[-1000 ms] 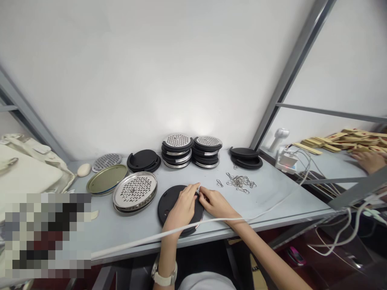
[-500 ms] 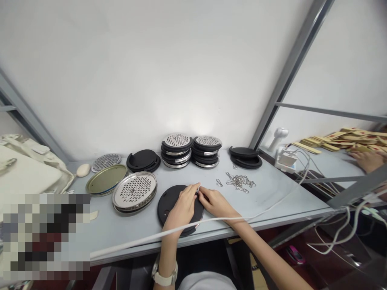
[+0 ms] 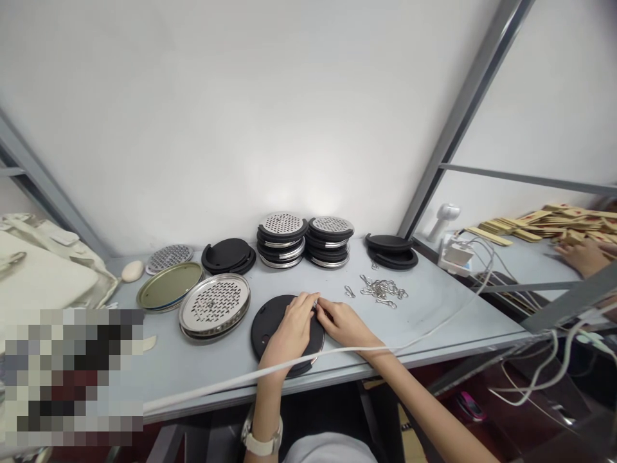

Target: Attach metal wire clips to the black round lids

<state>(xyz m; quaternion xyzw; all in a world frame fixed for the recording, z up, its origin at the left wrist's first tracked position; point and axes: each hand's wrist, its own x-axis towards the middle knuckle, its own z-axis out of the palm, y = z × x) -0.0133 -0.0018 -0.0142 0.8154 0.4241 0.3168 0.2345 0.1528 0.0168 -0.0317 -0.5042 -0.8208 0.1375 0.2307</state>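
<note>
A round black disc (image 3: 270, 321) lies flat near the table's front edge. My left hand (image 3: 295, 326) rests over its middle, fingers together, their tips at its upper right rim. There my right hand (image 3: 340, 319) pinches a small metallic piece (image 3: 315, 302), mostly hidden between the fingers of both hands. Right of the hands is a loose pile of metal clips (image 3: 382, 289), with single ones beside it. Left of the disc, a perforated silver plate (image 3: 216, 303) tops a small stack.
Two stacks of grater discs (image 3: 283, 225) stand by the wall. Black discs (image 3: 391, 244) lie at right, others (image 3: 227, 256) at left, near a green lid (image 3: 171, 286). A white cable (image 3: 212, 388) crosses in front. Another person's hand (image 3: 584, 256) is at far right.
My hands have hardly moved on the black disc. At far right, the other person's hand has shifted slightly among the wooden pieces.
</note>
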